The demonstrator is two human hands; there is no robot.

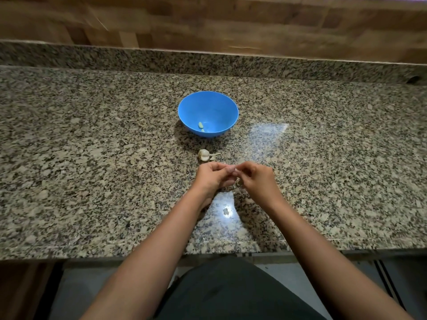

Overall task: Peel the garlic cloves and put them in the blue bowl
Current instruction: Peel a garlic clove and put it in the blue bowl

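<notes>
A blue bowl (208, 113) stands in the middle of the granite counter with two peeled garlic cloves (200, 125) at its bottom. In front of it lies the rest of a garlic bulb (204, 154) with a dry stem. Just nearer, my left hand (213, 176) and my right hand (256, 177) meet over the counter. Between their fingertips they pinch a small pale garlic clove (233, 169), mostly hidden by the fingers. Bits of papery skin (238, 182) lie under the hands.
The granite counter (92, 158) runs left to right, with a raised granite upstand and a wooden wall behind. Its front edge is close to my body. A dark spot (413, 79) sits at the far right of the upstand.
</notes>
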